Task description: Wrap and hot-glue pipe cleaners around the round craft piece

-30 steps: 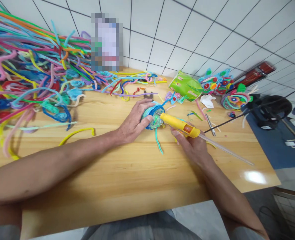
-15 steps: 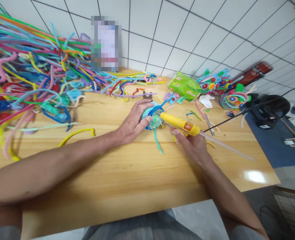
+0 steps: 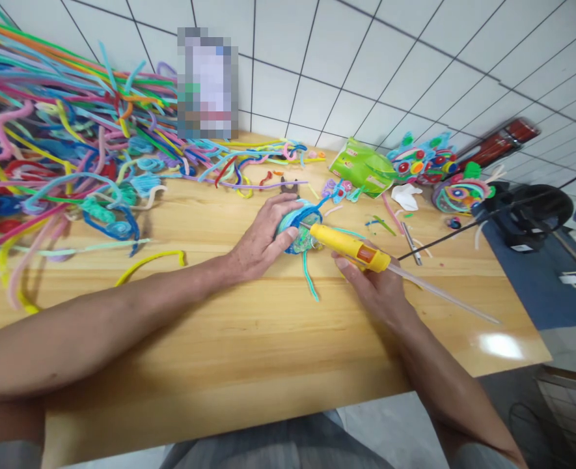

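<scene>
My left hand (image 3: 267, 238) is closed round the left side of a small round piece made of blue and green pipe cleaners (image 3: 303, 240). A teal end hangs down from it onto the table and a blue end sticks out at the upper right. In my right hand (image 3: 378, 280) is a yellow hot glue gun (image 3: 349, 245), gripped by its handle. Its nozzle points left at the piece's face; whether the tip touches is too small to tell. A clear glue stick (image 3: 446, 293) juts out of the gun's back.
Piled pipe cleaners (image 3: 82, 143) cover the table's left side. Behind the piece lie pliers (image 3: 289, 187), a green packet (image 3: 363, 167) and colourful pipe-cleaner figures (image 3: 422, 156). A silver pen-like tool (image 3: 411, 243) lies right of the gun, whose black cord (image 3: 487, 218) runs off rightward.
The glue gun's nozzle has shifted slightly left and up over the blue part of the piece. My left hand keeps its hold in about the same place.
</scene>
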### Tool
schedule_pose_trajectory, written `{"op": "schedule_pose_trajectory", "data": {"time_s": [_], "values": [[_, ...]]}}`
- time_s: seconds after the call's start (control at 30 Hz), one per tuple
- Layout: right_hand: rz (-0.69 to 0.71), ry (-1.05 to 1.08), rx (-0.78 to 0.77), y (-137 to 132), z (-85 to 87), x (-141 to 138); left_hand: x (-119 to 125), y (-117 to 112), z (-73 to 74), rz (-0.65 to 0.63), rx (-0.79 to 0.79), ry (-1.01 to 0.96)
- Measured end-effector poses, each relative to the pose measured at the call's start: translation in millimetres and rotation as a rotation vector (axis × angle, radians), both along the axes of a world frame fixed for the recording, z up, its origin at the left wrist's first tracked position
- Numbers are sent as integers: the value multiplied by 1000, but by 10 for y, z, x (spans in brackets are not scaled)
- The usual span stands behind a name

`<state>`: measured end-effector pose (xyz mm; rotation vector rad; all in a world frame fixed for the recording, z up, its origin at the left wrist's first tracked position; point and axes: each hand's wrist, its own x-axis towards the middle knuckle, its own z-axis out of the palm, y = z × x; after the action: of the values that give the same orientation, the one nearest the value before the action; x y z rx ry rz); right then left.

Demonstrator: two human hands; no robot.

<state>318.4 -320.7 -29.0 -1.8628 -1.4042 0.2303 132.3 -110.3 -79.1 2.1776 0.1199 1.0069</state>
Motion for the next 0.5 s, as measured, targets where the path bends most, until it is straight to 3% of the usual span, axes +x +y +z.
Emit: {"op": "schedule_pose_trajectory", "data": {"time_s": [0.5], "values": [[-32, 33, -20, 12, 28, -14, -4, -1, 6, -5, -12, 5]]}}
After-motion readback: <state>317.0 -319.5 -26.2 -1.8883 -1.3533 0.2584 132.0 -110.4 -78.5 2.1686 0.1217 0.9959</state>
